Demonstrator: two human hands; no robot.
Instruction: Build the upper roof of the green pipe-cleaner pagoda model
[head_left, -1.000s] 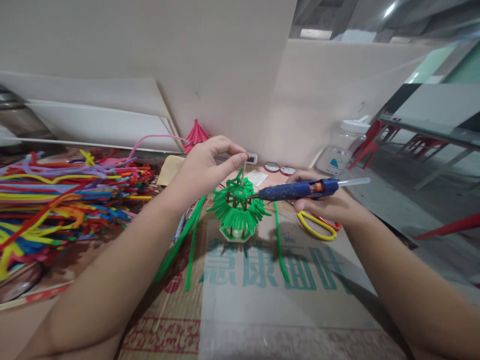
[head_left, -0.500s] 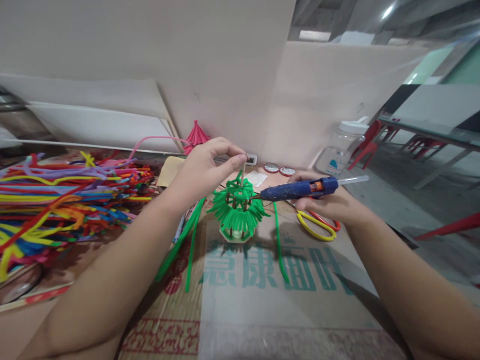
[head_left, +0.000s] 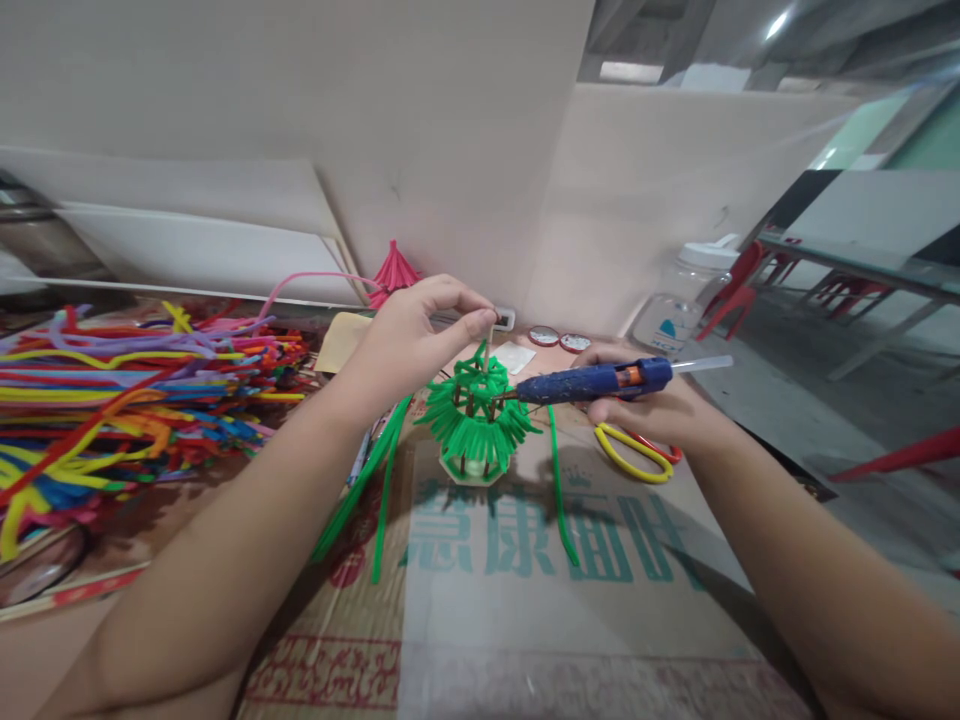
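Note:
A small pagoda model [head_left: 480,432] of green pipe cleaners, with brown posts and a pale octagonal base, stands upright on the cardboard [head_left: 510,620]. My left hand [head_left: 420,335] pinches the top of the thin wooden stick [head_left: 489,350] that rises from its middle. From the right, my right hand [head_left: 637,400] grips a blue hot glue gun [head_left: 592,382], a clear glue stick poking out of its back end. The gun's nozzle is at the model's upper tier, beside the posts; whether it touches them I cannot tell.
A heap of coloured pipe cleaners [head_left: 150,390] covers the left side. Loose green pipe cleaners [head_left: 559,490] lie around the model. Yellow-and-red scissors [head_left: 634,455] lie below my right hand. Behind are a pink pipe-cleaner roof [head_left: 394,270], two small round tins [head_left: 574,342] and a clear bottle [head_left: 682,295].
The glue gun has shifted very slightly left, its nozzle still at the upper tier. My left hand keeps its pinch on the stick.

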